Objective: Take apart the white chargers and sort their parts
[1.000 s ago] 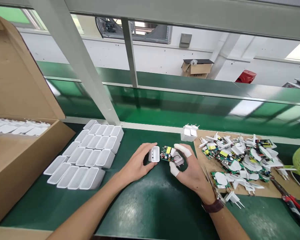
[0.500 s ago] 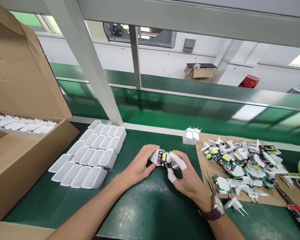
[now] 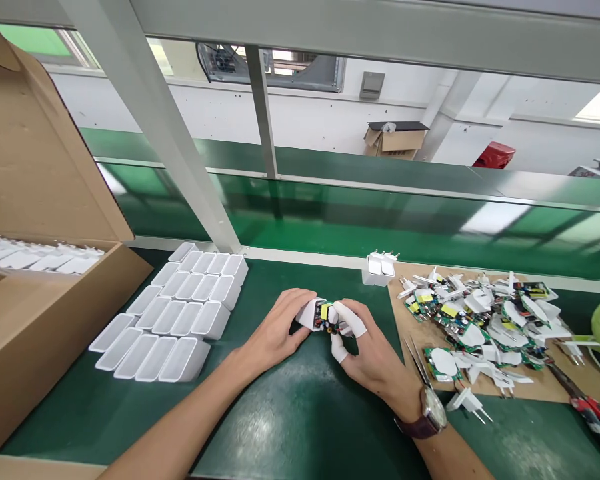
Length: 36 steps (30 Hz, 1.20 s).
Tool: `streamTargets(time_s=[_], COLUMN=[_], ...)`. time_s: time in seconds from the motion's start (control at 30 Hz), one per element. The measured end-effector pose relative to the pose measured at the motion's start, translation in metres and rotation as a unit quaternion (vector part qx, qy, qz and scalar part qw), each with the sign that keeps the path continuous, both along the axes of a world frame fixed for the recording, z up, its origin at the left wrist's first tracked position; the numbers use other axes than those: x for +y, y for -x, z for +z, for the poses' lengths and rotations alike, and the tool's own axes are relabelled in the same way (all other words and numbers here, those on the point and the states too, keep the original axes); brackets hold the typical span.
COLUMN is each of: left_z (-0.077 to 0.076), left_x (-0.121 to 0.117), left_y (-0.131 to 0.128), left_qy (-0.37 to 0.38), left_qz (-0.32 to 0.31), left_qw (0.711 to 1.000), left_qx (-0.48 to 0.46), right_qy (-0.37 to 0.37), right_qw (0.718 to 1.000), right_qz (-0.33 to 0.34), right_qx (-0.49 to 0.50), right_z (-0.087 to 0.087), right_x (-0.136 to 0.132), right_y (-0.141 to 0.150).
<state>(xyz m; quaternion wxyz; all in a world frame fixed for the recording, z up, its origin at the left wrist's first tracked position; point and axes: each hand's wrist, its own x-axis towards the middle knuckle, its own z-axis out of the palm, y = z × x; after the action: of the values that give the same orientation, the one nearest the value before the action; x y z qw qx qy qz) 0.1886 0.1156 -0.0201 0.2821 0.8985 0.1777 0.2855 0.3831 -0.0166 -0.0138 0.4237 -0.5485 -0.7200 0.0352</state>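
Note:
In the middle of the green bench my left hand (image 3: 283,325) grips a white plastic charger case (image 3: 307,315) between thumb and fingers. A small circuit board (image 3: 326,316) with yellow and dark parts lies at the mouth of that case, partly hidden by fingers. My right hand (image 3: 365,337), with white finger cots on thumb and forefinger, pinches the board from the right. How deep the board sits inside the case I cannot tell. Rows of open white cases (image 3: 180,313) stand to the left of my left hand.
An open cardboard box (image 3: 55,313) with white plug units is at far left. At right, a brown board (image 3: 397,293) bears a heap of circuit boards (image 3: 480,320), with tweezers (image 3: 418,360) and red-handled pliers (image 3: 580,400). Two upright plug chargers (image 3: 380,268) stand behind my hands.
The view has shifted slightly. Both hands keep their hold on the case and circuit board, with little visible movement between them.

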Motion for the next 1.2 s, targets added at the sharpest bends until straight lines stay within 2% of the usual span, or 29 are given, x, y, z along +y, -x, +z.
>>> streamTargets(time_s=[0.43, 0.9, 1.2], left_z=[-0.0023, -0.0017, -0.0057], left_x=[0.0002, -0.0001, 0.0016], left_y=[-0.0014, -0.0021, -0.0015], left_qy=[0.003, 0.012, -0.007], left_qz=[0.001, 0.006, -0.003], left_qw=[1.0, 1.0, 1.0], left_qx=[0.002, 0.006, -0.015], right_qy=[-0.007, -0.004, -0.003], right_qw=[1.0, 1.0, 1.0], right_qz=[-0.005, -0.005, 0.012], right_qx=[0.004, 0.008, -0.004], right_z=[-0.0019, 0.0039, 0.0005], right_x=[0.0011, 0.0018, 0.0032], right_y=[-0.0003, -0.0001, -0.0012])
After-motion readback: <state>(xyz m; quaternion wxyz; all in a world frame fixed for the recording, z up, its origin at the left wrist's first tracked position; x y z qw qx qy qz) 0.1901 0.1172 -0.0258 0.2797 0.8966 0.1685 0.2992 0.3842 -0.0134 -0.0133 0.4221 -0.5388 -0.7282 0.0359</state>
